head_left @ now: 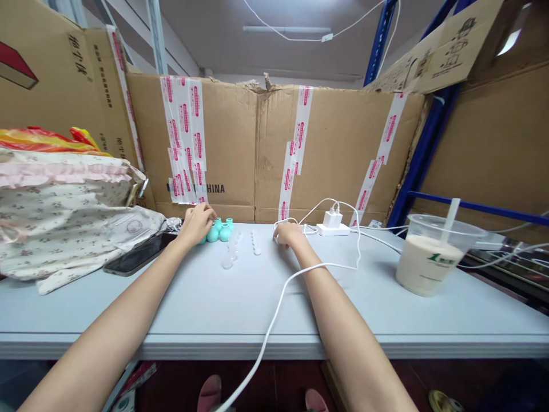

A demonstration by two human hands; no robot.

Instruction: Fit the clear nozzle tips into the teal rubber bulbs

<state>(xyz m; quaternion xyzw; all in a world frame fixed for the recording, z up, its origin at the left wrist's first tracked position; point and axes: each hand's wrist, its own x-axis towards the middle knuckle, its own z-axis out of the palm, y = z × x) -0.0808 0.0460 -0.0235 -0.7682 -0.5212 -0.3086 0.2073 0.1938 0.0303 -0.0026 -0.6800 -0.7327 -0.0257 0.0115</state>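
Note:
My left hand [198, 221] rests at the left edge of a cluster of small teal round-bellied jars [224, 232], its fingers bent but apart. One jar lies partly hidden under that hand. To the right of the jars stands a row of small clear round pieces [230, 253]. Another short row of small clear-white pieces [255, 242] lies between the hands. Over the tabletop, my right hand [289, 233] is closed with its fingers pointing down, beside a thin white cable. Whatever is between those fingertips is too small to make out.
A white power strip [333, 229] with a plugged-in charger sits behind my right hand. A white cable [278, 297] crosses the grey table [240, 309] over my right forearm. A drink cup [433, 257] stands right; a phone [139, 256] and floral cloth bag [64, 212] lie left. Cardboard [231, 137] walls the back.

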